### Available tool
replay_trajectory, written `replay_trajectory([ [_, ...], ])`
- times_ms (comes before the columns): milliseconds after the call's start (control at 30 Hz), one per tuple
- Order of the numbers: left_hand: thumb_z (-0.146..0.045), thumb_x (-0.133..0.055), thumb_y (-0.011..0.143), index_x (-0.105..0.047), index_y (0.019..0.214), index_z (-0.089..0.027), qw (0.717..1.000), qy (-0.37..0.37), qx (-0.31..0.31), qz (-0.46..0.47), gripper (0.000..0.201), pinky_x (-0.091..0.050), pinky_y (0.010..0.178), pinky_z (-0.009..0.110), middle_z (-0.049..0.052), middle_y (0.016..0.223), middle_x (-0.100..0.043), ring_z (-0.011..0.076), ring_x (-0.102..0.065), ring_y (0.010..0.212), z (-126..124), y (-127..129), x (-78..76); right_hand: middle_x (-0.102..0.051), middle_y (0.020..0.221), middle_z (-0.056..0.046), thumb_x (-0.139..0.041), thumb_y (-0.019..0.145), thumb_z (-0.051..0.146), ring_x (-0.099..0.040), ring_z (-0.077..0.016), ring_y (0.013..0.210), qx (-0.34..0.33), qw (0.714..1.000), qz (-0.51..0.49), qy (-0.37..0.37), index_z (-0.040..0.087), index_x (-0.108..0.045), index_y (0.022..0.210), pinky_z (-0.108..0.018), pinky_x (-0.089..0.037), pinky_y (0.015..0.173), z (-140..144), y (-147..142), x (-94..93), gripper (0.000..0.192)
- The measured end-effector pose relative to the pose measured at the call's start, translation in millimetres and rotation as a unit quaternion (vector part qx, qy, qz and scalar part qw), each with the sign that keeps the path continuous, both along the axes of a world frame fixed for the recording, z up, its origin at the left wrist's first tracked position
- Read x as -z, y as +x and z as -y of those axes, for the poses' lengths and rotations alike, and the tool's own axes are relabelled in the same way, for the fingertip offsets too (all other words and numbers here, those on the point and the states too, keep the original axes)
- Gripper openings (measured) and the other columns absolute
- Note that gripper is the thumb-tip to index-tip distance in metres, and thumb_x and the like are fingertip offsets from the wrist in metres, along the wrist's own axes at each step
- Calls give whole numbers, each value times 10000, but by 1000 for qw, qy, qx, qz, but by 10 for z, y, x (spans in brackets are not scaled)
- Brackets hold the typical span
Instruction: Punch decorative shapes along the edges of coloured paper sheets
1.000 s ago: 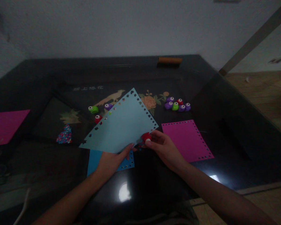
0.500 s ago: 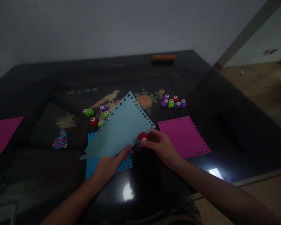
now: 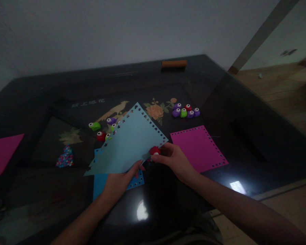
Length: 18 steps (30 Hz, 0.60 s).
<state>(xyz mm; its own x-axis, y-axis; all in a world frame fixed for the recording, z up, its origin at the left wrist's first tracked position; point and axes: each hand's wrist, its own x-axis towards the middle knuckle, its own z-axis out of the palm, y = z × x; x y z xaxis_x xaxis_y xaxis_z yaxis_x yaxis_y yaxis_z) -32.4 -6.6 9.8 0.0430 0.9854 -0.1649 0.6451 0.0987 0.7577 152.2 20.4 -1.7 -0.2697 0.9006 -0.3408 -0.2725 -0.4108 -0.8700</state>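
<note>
A light blue sheet of paper [image 3: 132, 143] is held tilted above the table, with small shapes cut out along its upper edges. My left hand [image 3: 122, 178] pinches its lower edge, thumb on top and fingers beneath. In my right hand [image 3: 177, 161] is a small red craft punch [image 3: 155, 150], gripped between thumb and fingers at the sheet's lower right edge, near the right corner. Part of the punch is hidden by my fingers. Under the held sheet lies a brighter blue sheet [image 3: 99, 186], also with punched holes, largely covered.
Right of my hands lies a pink punched sheet [image 3: 199, 149]; another pink sheet [image 3: 3, 151] is at far left. Several colourful punches [image 3: 183, 113] stand behind, more [image 3: 94, 126] at left. A confetti pile [image 3: 65, 157] and an orange-brown cylinder [image 3: 174, 64] rest on the dark glossy table [image 3: 73, 78].
The camera view has shifted slightly. Both hands keep their hold on the light blue sheet and the red punch, which stays at the sheet's lower right edge.
</note>
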Motion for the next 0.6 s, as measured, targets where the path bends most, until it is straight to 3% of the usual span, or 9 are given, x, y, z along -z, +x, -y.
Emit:
replay_trajectory([
  [600,-511,-451,799,-591,519,-251,1000,-5,22,-19,407,-434,852,398,-5,508,-584,212,-595,587,-10,15,-51,-701,840,-7,-843,513,335,-638,-189,793,0,1000,10,-1,219,-657,802,-378,-472,837,-14,-1,-24,363],
])
